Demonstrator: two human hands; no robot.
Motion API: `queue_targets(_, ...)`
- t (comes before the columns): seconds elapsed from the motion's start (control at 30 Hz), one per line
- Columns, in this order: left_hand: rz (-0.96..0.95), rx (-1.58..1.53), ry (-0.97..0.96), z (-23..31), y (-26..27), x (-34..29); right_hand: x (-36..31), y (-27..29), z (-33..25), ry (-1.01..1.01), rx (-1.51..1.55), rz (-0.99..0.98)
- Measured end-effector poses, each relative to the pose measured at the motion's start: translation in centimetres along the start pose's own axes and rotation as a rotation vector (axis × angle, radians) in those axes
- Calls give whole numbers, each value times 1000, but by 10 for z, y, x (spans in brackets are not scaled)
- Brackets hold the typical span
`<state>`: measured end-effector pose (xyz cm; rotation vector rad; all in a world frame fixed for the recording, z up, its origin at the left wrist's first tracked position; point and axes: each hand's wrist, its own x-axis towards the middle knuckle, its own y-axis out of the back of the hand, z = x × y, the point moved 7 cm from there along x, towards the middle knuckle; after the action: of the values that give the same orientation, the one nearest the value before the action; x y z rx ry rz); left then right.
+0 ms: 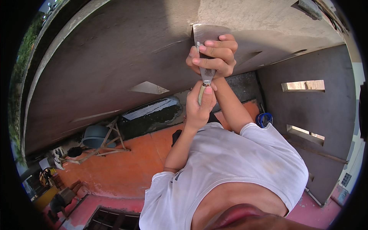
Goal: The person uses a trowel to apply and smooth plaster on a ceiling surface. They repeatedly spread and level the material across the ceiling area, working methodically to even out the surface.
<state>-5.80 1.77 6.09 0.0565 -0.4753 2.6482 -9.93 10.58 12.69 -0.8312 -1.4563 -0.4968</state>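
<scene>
A putty knife [207, 75] with a broad metal blade and a pale handle is raised in front of me, its wide end up at the grey wall. My left hand [200, 105] is wrapped round the handle, thumb along its front. Higher up, my right hand [215, 57] has its fingers curled across the blade. By those fingertips is a small whitish bit [198, 45], too small to name. Part of the blade is hidden behind the right fingers.
The grey plastered wall [115, 50] has slanted openings. On the right, another wall [306, 111] has slots. Below lie an orange floor [134, 161] and a dark wet strip [153, 115]. A grey-blue tub [96, 136] is beside a wooden frame [111, 138]; a blue coiled thing [264, 119] is at right.
</scene>
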Motion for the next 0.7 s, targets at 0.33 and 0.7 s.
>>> queue_targets(0.33, -2, -1, -8, -4, -5, 2, 2, 6, 4, 20, -14, -2)
queue_targets(0.7, -45, -20, -37, -10, -10, 3, 0, 11, 7, 26, -4, 20)
